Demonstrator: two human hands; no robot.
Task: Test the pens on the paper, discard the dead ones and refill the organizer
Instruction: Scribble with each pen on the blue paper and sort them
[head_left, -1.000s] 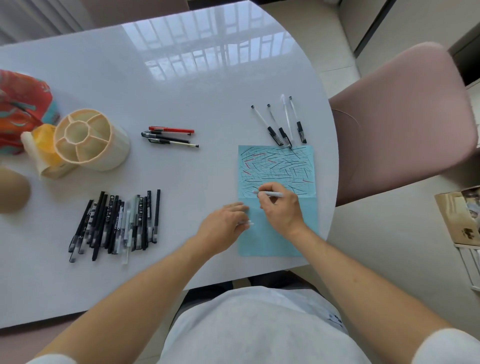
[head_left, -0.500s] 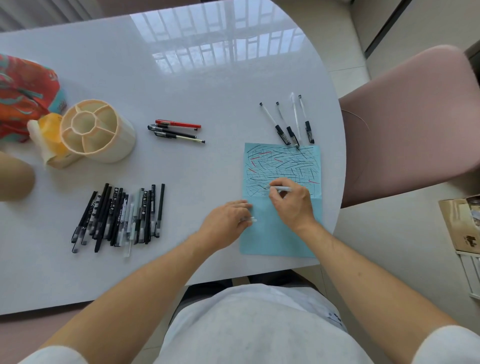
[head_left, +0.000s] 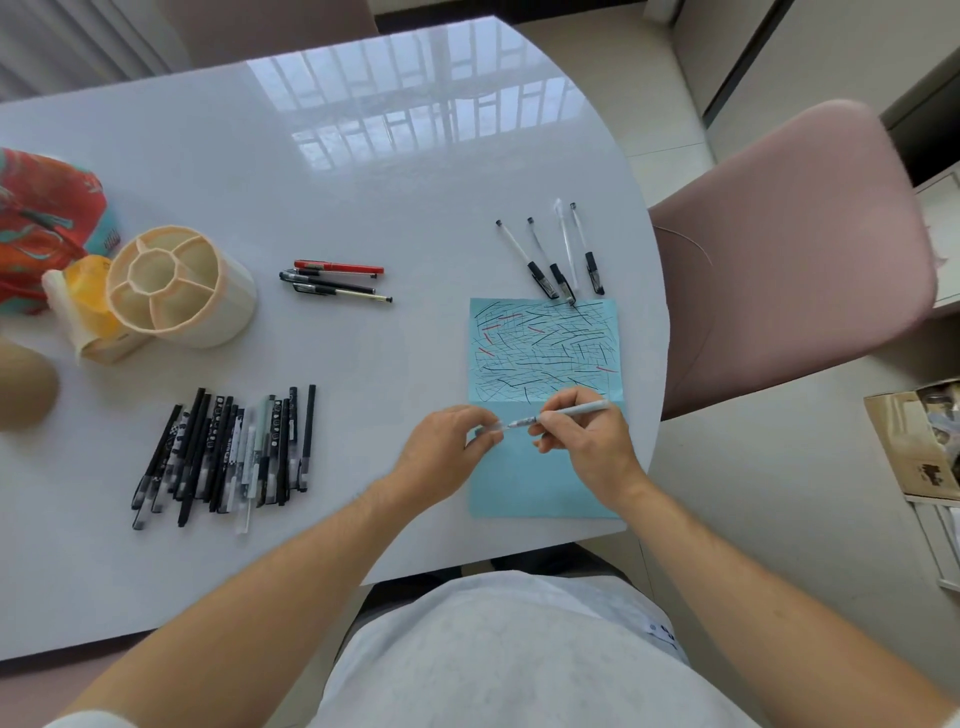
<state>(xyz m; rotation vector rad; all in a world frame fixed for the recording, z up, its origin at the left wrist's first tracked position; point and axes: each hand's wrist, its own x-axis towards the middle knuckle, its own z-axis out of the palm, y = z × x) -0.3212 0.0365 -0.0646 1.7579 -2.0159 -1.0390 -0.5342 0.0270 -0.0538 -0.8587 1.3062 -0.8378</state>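
far left: patterned red-orange bag (head_left: 36, 218) at the left edge, tan rounded object (head_left: 21, 387) below it, partly cut off
organizer: cream round organizer (head_left: 182, 286), lying tilted with its compartments facing the camera, leaning on a yellow-and-white box (head_left: 85, 312), upper left of the table (head_left: 260, 156)
pen pile: big row of mostly black pens (head_left: 228, 454), lower left, well apart from the paper
three pens: one red, two dark (head_left: 335, 280), centre, right of the organizer
left hand: left hand (head_left: 449, 449) at the paper's left edge, fingertips pinching a clear cap (head_left: 488, 428)
pen in hand: white pen (head_left: 566, 413), level above the paper's lower half, tip pointing left at the cap, just short of it or barely entering, cannot tell
right hand: right hand (head_left: 584, 441) pinching the pen barrel between thumb and fingers
paper: light blue paper (head_left: 545, 467) near the table's right edge, upper half covered in black and red strokes, lower half bare, hands partly cover the fold
four pens: group of four clear pens (head_left: 558, 254) just above the paper's top edge, tips touching or near it
right: pink chair (head_left: 789, 260) beside the table, cardboard box (head_left: 914, 447) on the floor at the right edge
change: half a second ago the pen tip was down on the scribbled area; now it is lifted and turned toward the left hand's cap; left hand raised a little off the table
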